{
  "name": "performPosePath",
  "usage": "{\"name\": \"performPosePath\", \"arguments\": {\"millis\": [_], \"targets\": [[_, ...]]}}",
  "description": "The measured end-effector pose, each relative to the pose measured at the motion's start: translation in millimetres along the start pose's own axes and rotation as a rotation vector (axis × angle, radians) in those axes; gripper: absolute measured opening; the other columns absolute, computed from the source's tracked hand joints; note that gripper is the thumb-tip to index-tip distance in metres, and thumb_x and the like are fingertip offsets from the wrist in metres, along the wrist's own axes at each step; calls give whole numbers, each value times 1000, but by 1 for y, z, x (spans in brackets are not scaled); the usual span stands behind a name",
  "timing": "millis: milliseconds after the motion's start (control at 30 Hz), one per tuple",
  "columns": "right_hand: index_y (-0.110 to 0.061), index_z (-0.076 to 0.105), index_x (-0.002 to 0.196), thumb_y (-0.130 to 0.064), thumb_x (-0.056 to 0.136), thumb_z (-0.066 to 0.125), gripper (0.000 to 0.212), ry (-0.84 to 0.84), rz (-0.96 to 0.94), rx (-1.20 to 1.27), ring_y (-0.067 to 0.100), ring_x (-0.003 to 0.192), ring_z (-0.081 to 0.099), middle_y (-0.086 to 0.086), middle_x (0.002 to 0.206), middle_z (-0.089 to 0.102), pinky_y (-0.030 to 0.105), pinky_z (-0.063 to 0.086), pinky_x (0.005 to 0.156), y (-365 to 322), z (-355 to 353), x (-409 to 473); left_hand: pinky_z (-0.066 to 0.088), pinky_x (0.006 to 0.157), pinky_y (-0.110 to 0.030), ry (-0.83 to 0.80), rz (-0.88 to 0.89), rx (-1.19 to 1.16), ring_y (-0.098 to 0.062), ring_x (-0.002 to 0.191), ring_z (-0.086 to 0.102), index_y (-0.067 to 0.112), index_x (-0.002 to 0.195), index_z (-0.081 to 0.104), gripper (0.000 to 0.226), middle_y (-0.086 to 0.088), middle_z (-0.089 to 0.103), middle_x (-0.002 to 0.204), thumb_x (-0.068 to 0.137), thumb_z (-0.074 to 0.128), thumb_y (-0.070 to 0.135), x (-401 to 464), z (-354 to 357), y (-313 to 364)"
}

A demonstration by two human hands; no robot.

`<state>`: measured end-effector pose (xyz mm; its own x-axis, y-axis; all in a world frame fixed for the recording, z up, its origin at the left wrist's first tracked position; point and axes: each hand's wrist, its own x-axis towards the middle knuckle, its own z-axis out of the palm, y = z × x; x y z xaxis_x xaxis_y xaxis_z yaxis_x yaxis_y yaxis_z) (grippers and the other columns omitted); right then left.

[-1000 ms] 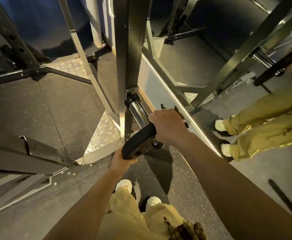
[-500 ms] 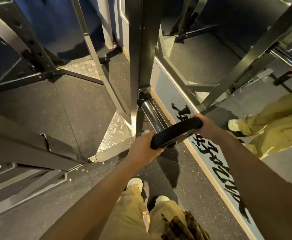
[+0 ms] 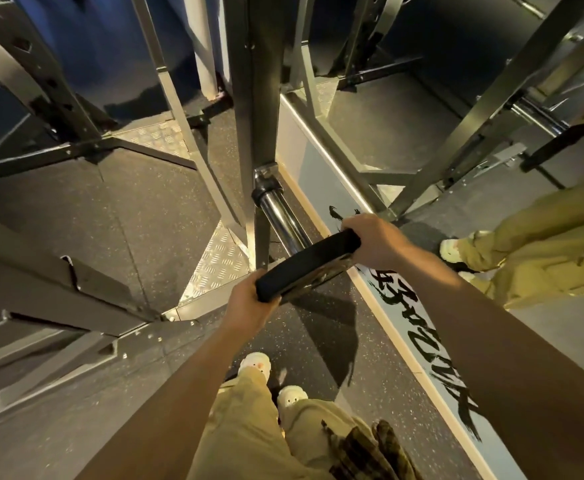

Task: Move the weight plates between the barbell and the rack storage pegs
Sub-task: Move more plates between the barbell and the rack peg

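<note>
Gleaming black plate (image 3: 306,263), edge-on.

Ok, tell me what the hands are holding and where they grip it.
Both hold one black plate by its rim: left hand at the near-left edge, right hand at the far-right edge.

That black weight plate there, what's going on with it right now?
A person grips the black weight plate by its rim with both hands, the left hand at the near edge and the right hand at the far edge. The plate sits at the end of a chrome sleeve sticking out from the rack upright. A mirror reflects the scene.
</note>
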<state>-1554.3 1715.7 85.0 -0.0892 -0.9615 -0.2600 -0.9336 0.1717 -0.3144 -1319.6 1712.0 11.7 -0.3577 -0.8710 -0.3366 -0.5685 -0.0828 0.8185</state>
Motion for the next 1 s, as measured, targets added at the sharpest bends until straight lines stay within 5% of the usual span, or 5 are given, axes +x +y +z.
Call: {"name": "performPosePath", "arguments": {"millis": [167,300,633,900,1000], "targets": [[-17,56,81,0,76,67,21,-83,-36,72,20,82,58,-5,76,56,43,50,82,17,-2,3,40,77,-23,76,8,86,-14,91,53,13,119,58,37,2,57,94,84,66,4,-6,10,15],[-2,58,101,3,79,66,23,-89,20,138,21,85,55,6,85,57,30,42,74,20,1,-5,41,72,-22,61,61,131,-22,89,59,8,110,60,31,-6,62,91,81,66,0,-7,7,21],[-17,51,87,0,80,67,24,-69,-2,91,15,79,51,-7,76,47,17,35,59,23,8,-6,36,64,-6,-16,117,189,-19,86,57,14,100,58,24,2,57,88,82,67,1,-7,-3,19],[-11,57,87,4,75,72,24,-184,-23,228,20,82,59,4,80,58,31,48,77,39,2,3,38,64,-14,-39,64,241,-10,82,52,20,105,55,26,6,55,86,85,65,7,-14,6,34],[-24,52,79,1,74,76,35,-171,-42,248,10,80,55,-5,78,56,25,43,80,41,4,-2,38,67,-16,-37,107,305,-10,83,53,17,109,57,24,4,59,88,86,64,11,-12,8,39]]}}
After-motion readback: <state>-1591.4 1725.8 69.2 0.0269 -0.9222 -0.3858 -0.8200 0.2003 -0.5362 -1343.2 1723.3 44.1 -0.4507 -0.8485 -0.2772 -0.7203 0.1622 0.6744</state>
